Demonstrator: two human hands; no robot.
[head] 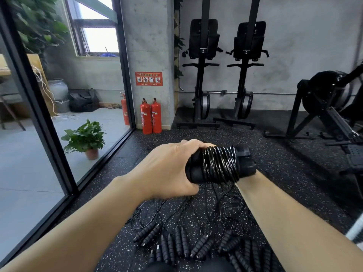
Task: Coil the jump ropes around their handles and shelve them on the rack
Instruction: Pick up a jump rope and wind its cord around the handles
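Note:
My left hand (167, 169) grips the near end of a pair of black jump rope handles (194, 171) held level in front of me. Black cable (220, 163) is wound in many tight turns around them. My right forearm reaches up from the lower right, and its wrist (243, 185) ends under the far end of the bundle, so the right hand itself is hidden behind it. Several more jump ropes lie on the floor below, their ribbed black handles (178, 244) in a loose row and their thin cables (196, 209) tangled. No rack shows.
The floor is black speckled rubber (275, 173). A glass wall with a black frame (49, 124) runs along the left, with a potted plant (86, 138) behind it. Two red fire extinguishers (151, 116) stand by the concrete pillar. Upright rowing machines (202, 75) and another machine (324, 107) line the back and right.

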